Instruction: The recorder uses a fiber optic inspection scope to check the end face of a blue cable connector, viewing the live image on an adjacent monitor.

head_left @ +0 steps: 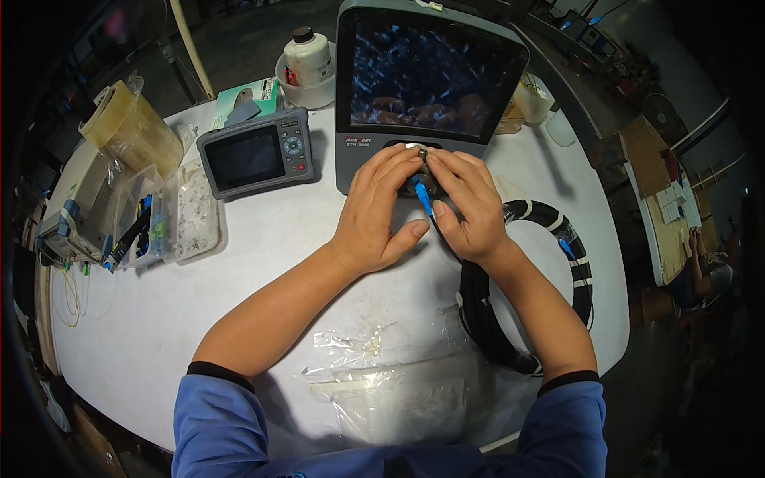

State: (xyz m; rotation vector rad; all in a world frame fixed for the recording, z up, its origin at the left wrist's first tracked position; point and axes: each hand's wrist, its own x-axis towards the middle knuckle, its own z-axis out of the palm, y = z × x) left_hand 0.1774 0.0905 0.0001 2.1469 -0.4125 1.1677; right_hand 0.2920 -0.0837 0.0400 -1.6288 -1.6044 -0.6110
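Both my hands meet at the front base of a dark grey desktop unit with a large screen [422, 76]. My left hand [374, 199] has its fingertips against the left side of a small round metal fitting [423, 154], its thumb stretched away. From the other side, my right hand [470, 199] presses its fingers on the same fitting. A blue fibre optic connector [422, 196] sticks out below the fitting, between my hands, with my right thumb beside it. Its black cable runs down under my right hand toward a coil of black cable [476, 311]. My fingers partly hide the fitting.
Left of the screen unit stands a grey handheld tester [253, 154]. Beyond it are a plastic bottle [309, 60], a roll of clear tape [131, 127] and plastic boxes [195, 211]. Clear plastic bags [398, 390] lie near me. Another person [705, 271] sits at the far right.
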